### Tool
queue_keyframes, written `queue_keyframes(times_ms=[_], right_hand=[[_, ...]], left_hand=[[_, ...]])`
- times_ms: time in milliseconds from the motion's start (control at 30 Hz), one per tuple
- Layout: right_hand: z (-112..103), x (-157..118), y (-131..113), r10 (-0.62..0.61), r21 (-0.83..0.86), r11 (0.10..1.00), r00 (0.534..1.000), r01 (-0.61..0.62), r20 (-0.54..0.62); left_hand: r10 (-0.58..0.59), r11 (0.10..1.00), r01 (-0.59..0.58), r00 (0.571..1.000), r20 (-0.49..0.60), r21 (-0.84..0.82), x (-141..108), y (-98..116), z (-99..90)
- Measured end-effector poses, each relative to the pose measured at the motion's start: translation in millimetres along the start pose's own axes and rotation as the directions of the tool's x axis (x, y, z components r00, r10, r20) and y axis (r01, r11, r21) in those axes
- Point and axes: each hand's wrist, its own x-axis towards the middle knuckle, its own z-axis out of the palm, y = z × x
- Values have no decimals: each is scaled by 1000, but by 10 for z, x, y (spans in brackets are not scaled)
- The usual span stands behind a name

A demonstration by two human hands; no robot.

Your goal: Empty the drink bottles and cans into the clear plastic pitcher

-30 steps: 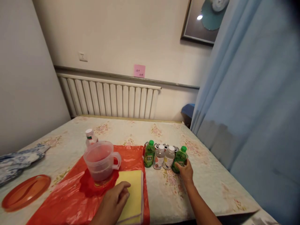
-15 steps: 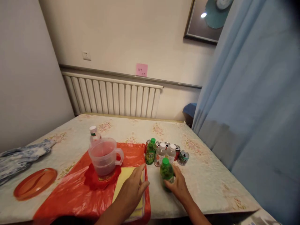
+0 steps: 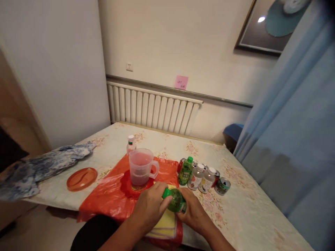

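A green plastic bottle is tilted with its cap toward the left, above a folded yellow cloth. My right hand is wrapped round its body. At the green cap, my left hand has its fingers closed, partly hiding it. Just beyond my left hand, a clear plastic measuring jug with a handle stands on a red scalloped dish. Another green bottle stands upright to the right, beside two white-capped clear bottles.
A red plastic sheet lies under the dish and cloth. Several cans, one of them green, stand at the right. An orange lid, a patterned cloth and a white-capped bottle lie or stand toward the left.
My right hand has lifted the green bottle off the table, brought it left and tilted it. My left hand has closed at its cap. The view has swung left.
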Motion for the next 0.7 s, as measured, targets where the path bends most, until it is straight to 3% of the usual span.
queue_keyframes(times_ms=[167, 333, 400, 500, 600, 700], right_hand=[[-19, 358, -289, -113, -104, 988, 992, 118, 54], [32, 658, -420, -163, -185, 965, 978, 185, 127], [75, 742, -417, -167, -179, 965, 974, 193, 153], [143, 829, -385, -173, -121, 973, 969, 196, 174], [186, 875, -360, -180, -75, 978, 966, 196, 183], [188, 896, -370, -165, -73, 980, 964, 184, 207]], left_hand=[[-231, 966, 249, 954, -192, 74, -113, -162, -119], [-369, 916, 393, 903, -220, 81, -185, -343, -227], [-326, 940, 341, 912, -248, 21, -206, -404, -250], [-140, 988, 115, 946, -291, -102, -228, -482, -287], [36, 984, -75, 972, -231, -160, -242, -544, -350], [93, 977, -124, 980, -178, -173, -250, -590, -408]])
